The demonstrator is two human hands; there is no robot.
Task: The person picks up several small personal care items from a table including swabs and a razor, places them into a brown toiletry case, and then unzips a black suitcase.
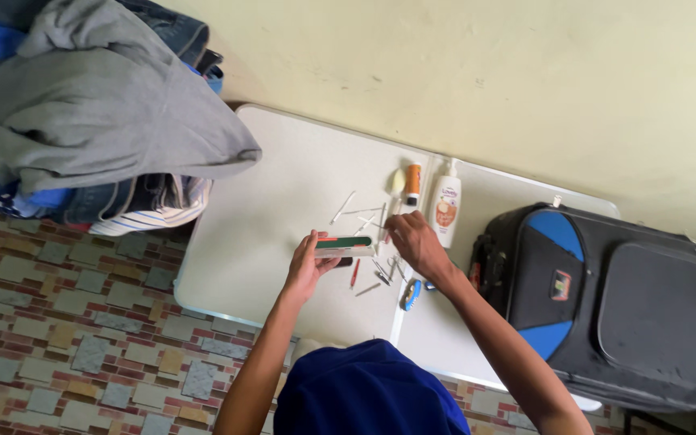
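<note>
**A slim case held over the white desk**

The white desk (267,217) fills the middle of my view, pushed against a pale yellow wall, with patterned tile floor on one side. On the far end of it lies a black suitcase (606,306) with blue panels and a small badge on its front. Past the other end of the desk sits a pile of clothes (90,121), a grey hooded top lying over denim and a striped cloth.

Near the wall edge stands a white lotion bottle (445,211) with a pump top and an orange round label; just beside it is a small tube (413,184) with an orange body and white cap.

My left hand (306,270) has its grip closed on a slim rectangular case (345,246), green along the top with a red strip and pale sides, held level just above the desk between my two hands. My right hand (414,242) is at the case's other end, fingers curled; whether that grip holds anything I cannot tell.

Scattered under and around my hands are thin white sticks (356,213), a red pen (354,274), small metal tools (382,275), and a blue oval item (409,295).
</note>
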